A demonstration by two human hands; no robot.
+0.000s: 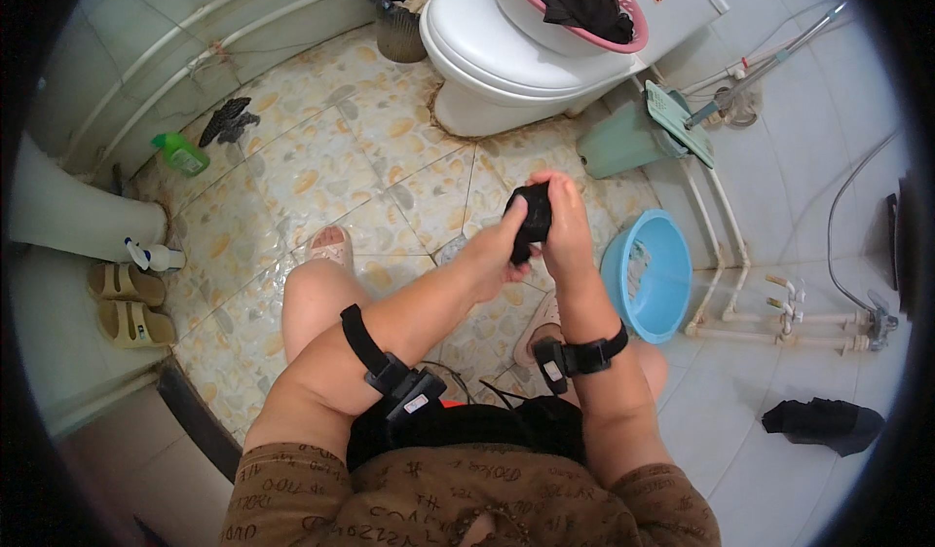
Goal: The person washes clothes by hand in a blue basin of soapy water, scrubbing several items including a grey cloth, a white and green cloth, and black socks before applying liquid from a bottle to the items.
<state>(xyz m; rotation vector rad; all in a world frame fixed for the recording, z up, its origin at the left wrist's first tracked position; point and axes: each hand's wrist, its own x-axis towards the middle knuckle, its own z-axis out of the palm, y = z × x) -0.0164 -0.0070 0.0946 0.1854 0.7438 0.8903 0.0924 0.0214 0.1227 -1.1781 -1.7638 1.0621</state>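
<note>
— Wringing it, were they? Where was that black cloth [533, 218]?

— Bunched between both hands above the tiled floor [321, 157], just beside the blue basin [654, 272]. The left hand [497, 250] was closed around its lower part, the right hand [563, 227] clamped over the top.

— How would it handle?

— Soft and light, I'd judge — limp, possibly wet and slippery. Best gripped at both ends of the bundle.
</note>
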